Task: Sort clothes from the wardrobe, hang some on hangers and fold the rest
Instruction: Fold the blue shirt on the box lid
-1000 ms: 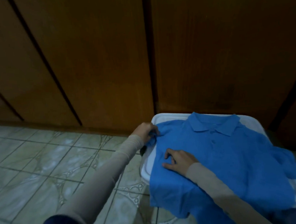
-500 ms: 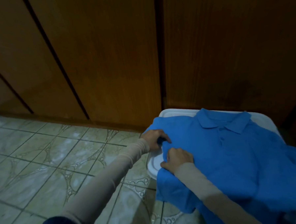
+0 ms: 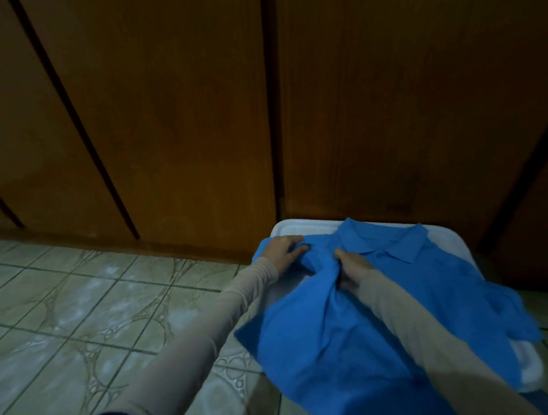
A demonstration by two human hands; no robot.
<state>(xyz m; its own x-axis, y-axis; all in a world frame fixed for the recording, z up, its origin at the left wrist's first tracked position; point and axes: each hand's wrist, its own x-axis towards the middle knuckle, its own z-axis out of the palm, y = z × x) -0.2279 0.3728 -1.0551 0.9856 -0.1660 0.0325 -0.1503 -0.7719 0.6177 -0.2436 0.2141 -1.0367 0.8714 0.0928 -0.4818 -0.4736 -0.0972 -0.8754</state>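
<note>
One blue polo shirt [image 3: 361, 329], one white plastic lid [image 3: 302, 226] under it, two hands (left hand [image 3: 283, 249], right hand [image 3: 353, 268]), and three wooden wardrobe doors [image 3: 166, 117] fully seen.

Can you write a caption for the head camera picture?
Both hands, left hand and right hand, gather a blue polo shirt on a white lid.

A white plastic lid [image 3: 302, 229] sits on the patterned tile floor [image 3: 81, 306], close to the wooden wardrobe doors. A blue polo shirt [image 3: 352, 336] lies spread across it, collar toward the doors, hem hanging past the near-left edge.
</note>
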